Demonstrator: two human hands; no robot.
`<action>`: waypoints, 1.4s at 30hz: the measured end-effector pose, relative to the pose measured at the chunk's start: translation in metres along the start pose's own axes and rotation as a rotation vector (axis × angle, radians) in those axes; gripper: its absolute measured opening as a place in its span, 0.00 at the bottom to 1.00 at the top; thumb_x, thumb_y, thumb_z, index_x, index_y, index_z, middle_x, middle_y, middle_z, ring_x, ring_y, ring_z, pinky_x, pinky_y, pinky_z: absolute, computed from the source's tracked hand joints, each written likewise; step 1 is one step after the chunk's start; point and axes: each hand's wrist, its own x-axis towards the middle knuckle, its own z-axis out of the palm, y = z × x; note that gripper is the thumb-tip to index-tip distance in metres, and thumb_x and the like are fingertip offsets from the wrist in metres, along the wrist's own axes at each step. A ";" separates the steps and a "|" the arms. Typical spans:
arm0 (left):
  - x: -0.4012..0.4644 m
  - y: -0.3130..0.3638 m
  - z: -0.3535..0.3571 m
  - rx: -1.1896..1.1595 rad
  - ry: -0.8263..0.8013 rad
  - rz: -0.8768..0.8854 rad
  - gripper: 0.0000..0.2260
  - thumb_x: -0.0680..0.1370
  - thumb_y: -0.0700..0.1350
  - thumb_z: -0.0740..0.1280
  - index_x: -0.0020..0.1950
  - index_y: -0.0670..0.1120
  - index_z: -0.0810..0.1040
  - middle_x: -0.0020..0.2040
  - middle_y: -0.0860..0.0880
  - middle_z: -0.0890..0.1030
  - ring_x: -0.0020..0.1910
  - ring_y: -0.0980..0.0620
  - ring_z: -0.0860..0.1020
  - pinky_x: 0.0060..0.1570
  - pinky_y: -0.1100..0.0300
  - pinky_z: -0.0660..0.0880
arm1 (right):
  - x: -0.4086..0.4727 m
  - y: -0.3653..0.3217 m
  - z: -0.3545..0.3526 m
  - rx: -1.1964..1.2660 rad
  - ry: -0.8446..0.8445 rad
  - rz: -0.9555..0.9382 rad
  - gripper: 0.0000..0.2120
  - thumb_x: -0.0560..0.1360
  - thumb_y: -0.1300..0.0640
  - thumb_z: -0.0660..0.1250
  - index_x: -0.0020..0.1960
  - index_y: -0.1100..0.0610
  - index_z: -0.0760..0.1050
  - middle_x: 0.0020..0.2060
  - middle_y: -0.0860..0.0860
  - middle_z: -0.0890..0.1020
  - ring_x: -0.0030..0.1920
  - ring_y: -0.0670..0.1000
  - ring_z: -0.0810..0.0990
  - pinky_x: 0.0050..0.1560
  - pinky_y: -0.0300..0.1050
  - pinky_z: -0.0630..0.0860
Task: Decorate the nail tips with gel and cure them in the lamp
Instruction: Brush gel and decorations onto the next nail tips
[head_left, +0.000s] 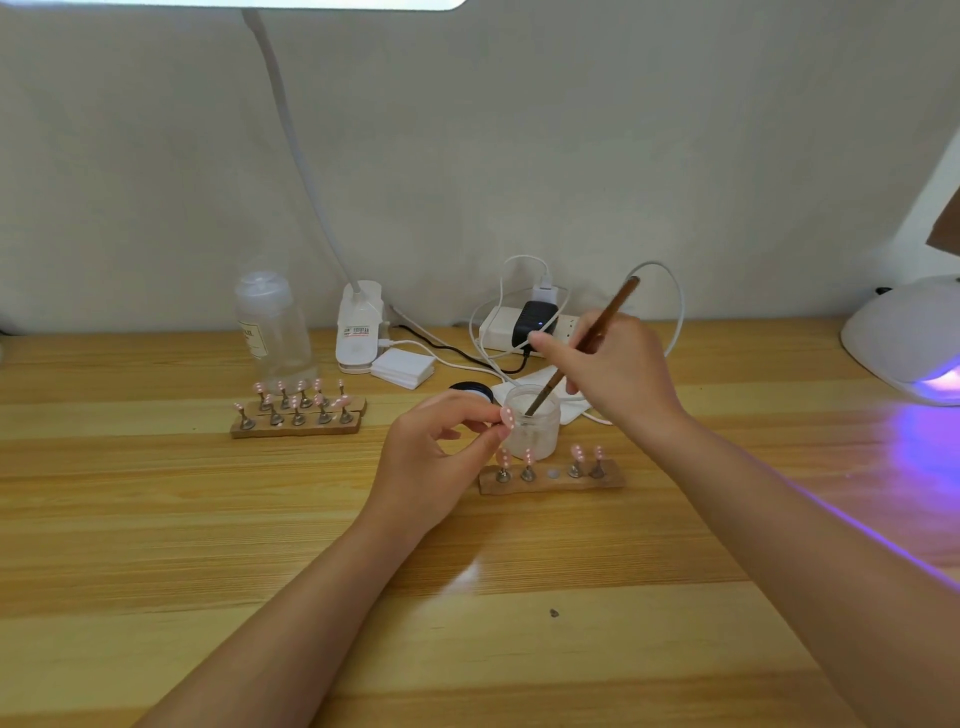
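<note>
My left hand (441, 447) pinches a pink nail tip with white dots (507, 417) on its stand, just left of a small frosted jar (535, 423). A brown brush (582, 347) is gripped in my right hand (613, 364), its tip down inside the jar. Just in front of the jar, a wooden holder (553, 478) carries several pink tips on metal stands, with one empty slot in the middle. At the far right edge sits the white curing lamp (906, 343), glowing violet at its mouth.
Two more wooden holders (296, 423) with several dotted pink tips stand at the left. Behind them are a clear bottle (272, 327), a clip lamp base (358, 332), white pads (402, 368), a black lid (472, 392), a tissue and a power strip (524, 325) with cables.
</note>
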 end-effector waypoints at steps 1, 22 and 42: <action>0.000 0.000 0.000 -0.004 0.000 -0.004 0.12 0.70 0.36 0.71 0.42 0.54 0.79 0.43 0.56 0.81 0.44 0.55 0.78 0.47 0.51 0.76 | 0.001 0.002 -0.003 0.044 0.038 0.033 0.17 0.72 0.48 0.71 0.29 0.52 0.70 0.18 0.43 0.75 0.23 0.38 0.75 0.28 0.26 0.67; 0.001 -0.001 0.000 0.002 -0.009 -0.020 0.13 0.71 0.36 0.71 0.44 0.56 0.79 0.43 0.56 0.81 0.46 0.53 0.79 0.47 0.49 0.77 | -0.007 0.015 -0.029 0.383 0.220 0.329 0.14 0.74 0.55 0.68 0.32 0.55 0.69 0.18 0.47 0.76 0.19 0.40 0.69 0.30 0.36 0.68; 0.002 -0.005 0.001 0.025 -0.032 -0.038 0.10 0.72 0.36 0.69 0.50 0.48 0.81 0.45 0.52 0.81 0.47 0.54 0.78 0.46 0.53 0.76 | -0.062 0.004 0.001 0.420 0.130 -0.318 0.15 0.77 0.52 0.56 0.37 0.52 0.77 0.31 0.43 0.80 0.32 0.44 0.78 0.36 0.33 0.73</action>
